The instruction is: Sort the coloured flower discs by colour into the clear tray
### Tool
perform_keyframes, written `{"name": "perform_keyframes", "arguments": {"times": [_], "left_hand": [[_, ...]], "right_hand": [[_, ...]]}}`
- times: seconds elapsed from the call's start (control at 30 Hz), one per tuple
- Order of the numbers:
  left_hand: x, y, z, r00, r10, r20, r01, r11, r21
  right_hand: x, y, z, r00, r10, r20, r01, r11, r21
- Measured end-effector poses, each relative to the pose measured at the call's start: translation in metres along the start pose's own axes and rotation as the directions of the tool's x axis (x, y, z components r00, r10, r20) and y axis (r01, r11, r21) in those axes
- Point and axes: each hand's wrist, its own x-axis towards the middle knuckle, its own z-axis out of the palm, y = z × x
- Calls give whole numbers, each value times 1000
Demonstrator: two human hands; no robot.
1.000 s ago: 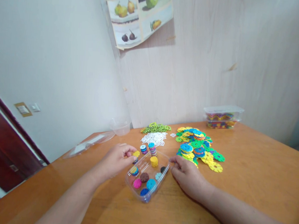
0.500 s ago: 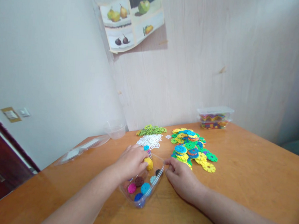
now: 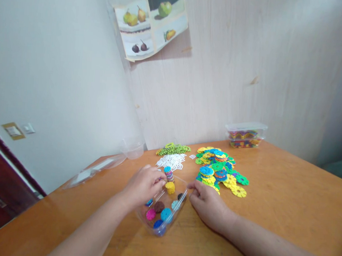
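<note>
A clear plastic box (image 3: 151,230) stands on the table, holding small notched discs in several colours. My left hand (image 3: 144,186) hovers over its left side, thumb and fingers slightly apart, just left of a yellow stack of discs (image 3: 170,188). I see nothing held in that hand. Behind the yellow stack rises a multicoloured stack (image 3: 168,173). Brown (image 3: 159,207), pink (image 3: 151,214) and blue discs (image 3: 167,215) lie nearer to me. My right hand (image 3: 208,201) rests on the table with curled fingers, its fingertips gripping the box's right rim.
Larger flower-shaped discs (image 3: 219,170) form a pile on the right. White lattice pieces (image 3: 171,161) and green pieces (image 3: 174,149) lie behind the box. A lidded box (image 3: 246,135) stands by the wall, an empty tub (image 3: 133,148) and a clear lid (image 3: 94,171) at left.
My left hand has moved slightly left, off the yellow stack, which stays in the box. A blue disc at the box's left side shows more now. My right hand has not moved.
</note>
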Motion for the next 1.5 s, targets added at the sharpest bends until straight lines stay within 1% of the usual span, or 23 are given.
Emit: {"name": "perform_keyframes", "arguments": {"times": [0.07,0.13,0.23,0.27,0.33,0.43,0.57,0.7,0.9,1.03,1.07,1.13,1.27,1.33,1.4,1.5], "left_hand": [[-10,-14,-2,997,-65,-40,62,995,-77],[-23,-30,-1,985,-161,-63,148,974,-173],[-44,-49,5,959,-284,-17,263,907,-329],[-51,-53,8,951,-308,21,292,877,-380],[-62,-56,14,942,-319,100,328,825,-460],[-71,-51,21,946,-262,190,323,786,-526],[-71,-42,23,951,-217,219,299,821,-487],[-68,-41,25,950,-211,232,297,843,-449],[-67,-42,33,948,-235,217,312,828,-466],[-68,-45,33,939,-270,213,342,803,-488],[-69,-47,32,938,-283,201,347,798,-492],[-70,-53,28,937,-320,143,347,797,-494],[-67,-60,13,916,-399,-40,344,832,-435],[-61,-56,5,923,-373,-98,311,869,-384],[-51,-46,-1,948,-297,-116,249,916,-314],[-34,-27,-4,981,-173,-90,156,972,-174]], "right_hand": [[0,-1,-1,1000,0,5,0,1000,-1],[0,-2,-2,1000,4,8,-4,1000,-6],[0,-3,-3,1000,15,18,-15,1000,-16],[0,-3,-3,1000,20,21,-19,1000,-17],[0,-4,-3,999,25,28,-24,1000,-12],[-1,-5,-4,999,20,29,-20,1000,-2],[-1,-4,-5,999,24,29,-24,1000,4],[-1,-3,-4,999,21,33,-22,1000,13],[-1,-4,-5,999,19,38,-20,1000,13],[-1,-4,-5,999,14,41,-15,1000,15],[-1,-3,-5,999,15,40,-15,1000,15],[-1,-3,-4,999,17,37,-18,1000,7],[-1,-4,-4,999,15,29,-15,1000,-17],[-1,-3,-4,999,14,31,-14,1000,-21],[0,-3,-5,999,12,30,-11,1000,-21],[0,-3,-4,1000,6,25,-5,1000,-24]]}}
